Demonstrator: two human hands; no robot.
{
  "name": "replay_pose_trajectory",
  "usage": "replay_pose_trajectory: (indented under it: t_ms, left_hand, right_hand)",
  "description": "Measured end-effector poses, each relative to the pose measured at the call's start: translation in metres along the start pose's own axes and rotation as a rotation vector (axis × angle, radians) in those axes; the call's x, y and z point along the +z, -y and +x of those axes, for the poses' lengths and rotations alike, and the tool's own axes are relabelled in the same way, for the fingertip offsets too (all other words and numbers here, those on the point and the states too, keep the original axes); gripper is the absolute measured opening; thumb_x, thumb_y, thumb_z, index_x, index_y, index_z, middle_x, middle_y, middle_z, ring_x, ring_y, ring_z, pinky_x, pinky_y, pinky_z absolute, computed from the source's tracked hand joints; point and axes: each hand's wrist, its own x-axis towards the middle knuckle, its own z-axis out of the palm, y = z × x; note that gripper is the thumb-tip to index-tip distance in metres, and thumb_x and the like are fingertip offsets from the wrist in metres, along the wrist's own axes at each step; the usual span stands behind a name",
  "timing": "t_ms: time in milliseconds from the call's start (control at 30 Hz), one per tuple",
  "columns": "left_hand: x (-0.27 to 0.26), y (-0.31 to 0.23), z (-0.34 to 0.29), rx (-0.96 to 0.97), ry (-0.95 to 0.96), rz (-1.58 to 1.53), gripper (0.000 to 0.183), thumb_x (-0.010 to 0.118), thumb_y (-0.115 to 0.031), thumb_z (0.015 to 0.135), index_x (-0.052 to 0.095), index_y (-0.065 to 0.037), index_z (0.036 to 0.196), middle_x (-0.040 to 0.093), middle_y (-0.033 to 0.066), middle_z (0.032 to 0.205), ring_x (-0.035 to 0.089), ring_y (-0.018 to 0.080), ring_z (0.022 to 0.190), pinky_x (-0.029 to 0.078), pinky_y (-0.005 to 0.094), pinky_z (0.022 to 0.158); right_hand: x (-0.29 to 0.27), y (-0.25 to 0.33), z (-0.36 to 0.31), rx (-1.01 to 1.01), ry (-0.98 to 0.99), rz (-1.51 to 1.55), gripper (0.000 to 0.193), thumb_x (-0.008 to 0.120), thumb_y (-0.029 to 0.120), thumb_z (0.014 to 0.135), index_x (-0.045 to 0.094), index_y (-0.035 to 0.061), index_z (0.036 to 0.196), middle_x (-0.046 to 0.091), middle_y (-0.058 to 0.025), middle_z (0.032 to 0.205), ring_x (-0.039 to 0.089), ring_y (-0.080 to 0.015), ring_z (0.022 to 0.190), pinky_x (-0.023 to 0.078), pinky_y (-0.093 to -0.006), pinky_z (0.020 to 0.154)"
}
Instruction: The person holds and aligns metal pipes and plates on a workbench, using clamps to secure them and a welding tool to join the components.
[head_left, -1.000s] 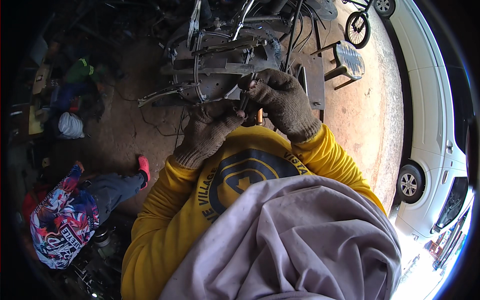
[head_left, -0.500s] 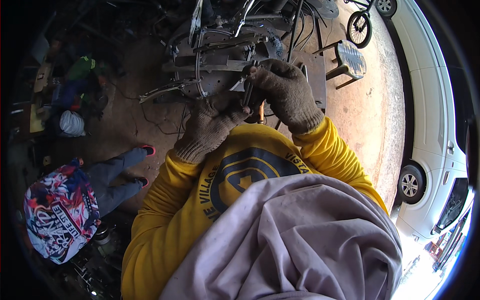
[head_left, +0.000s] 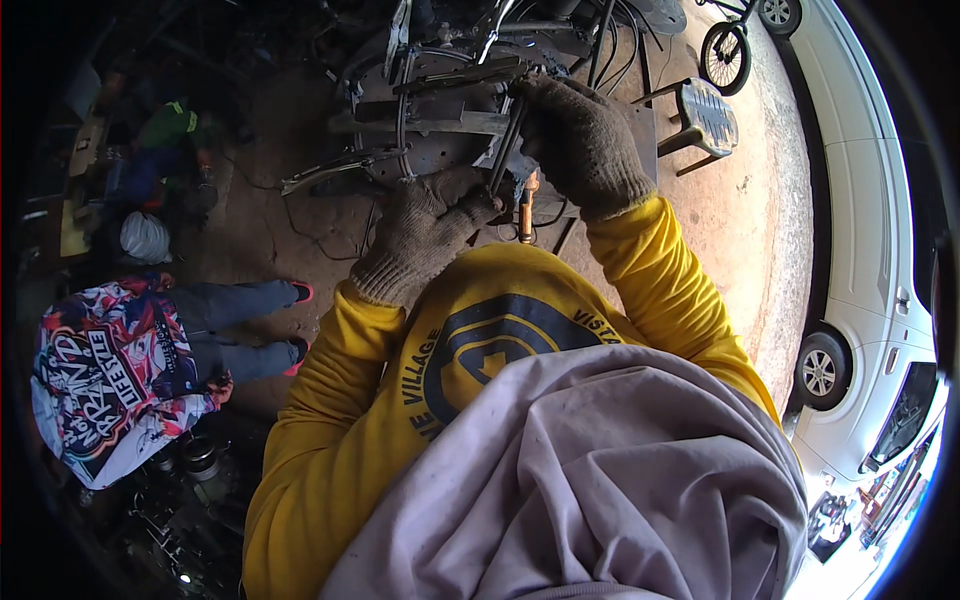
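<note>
Both my hands wear brown knit work gloves. Between them runs a thin dark metal rod [head_left: 507, 150], possibly two side by side, slanting up and away from me. My left hand [head_left: 430, 225] is closed on its near end, thumb and fingertips pinching it. My right hand [head_left: 585, 145] is curled round the far end, its fingers partly hidden behind the glove. Just beyond lies a round metal frame [head_left: 440, 155] with holes, curved bars and a flat crossbar [head_left: 420, 122]. Long clamp-like metal pieces [head_left: 460, 76] sit on it. A tool with an orange handle [head_left: 526, 215] stands below my right hand.
A stool [head_left: 708, 118] and a bicycle wheel [head_left: 725, 58] are at the upper right; a white van [head_left: 870, 230] lines the right side. A person in a colourful shirt [head_left: 110, 370] is at left, another in green [head_left: 165, 135] farther off. Cables [head_left: 310, 245] trail on the floor.
My right hand has moved up and away from my left, so more of the rod and the orange handle show. The person in the colourful shirt has shifted, with a hand now visible.
</note>
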Motion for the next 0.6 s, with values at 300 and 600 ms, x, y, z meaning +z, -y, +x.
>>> replay_pose_trajectory:
  t_ms: [300, 600]
  left_hand:
    - [-0.002, 0.017, 0.001, -0.008, 0.098, -0.163, 0.02, 0.068, -0.01, 0.096, 0.072, -0.002, 0.114, 0.076, 0.0088, 0.096, 0.071, 0.013, 0.09, 0.056, 0.0301, 0.078]
    - [-0.017, 0.043, -0.005, 0.01, 0.1, -0.273, 0.018, 0.07, -0.008, 0.096, 0.072, 0.0, 0.112, 0.075, 0.0066, 0.096, 0.069, 0.0101, 0.088, 0.056, 0.0289, 0.081]
  right_hand:
    - [-0.012, -0.028, 0.018, -0.197, 0.02, -0.535, 0.025, 0.06, 0.009, 0.093, 0.067, 0.0085, 0.117, 0.071, -0.0159, 0.098, 0.071, -0.0351, 0.092, 0.057, -0.0397, 0.081]
    - [0.009, -0.007, 0.018, -0.133, -0.016, -0.663, 0.022, 0.053, 0.007, 0.095, 0.068, 0.0068, 0.111, 0.071, -0.0176, 0.1, 0.071, -0.0351, 0.096, 0.057, -0.039, 0.085]
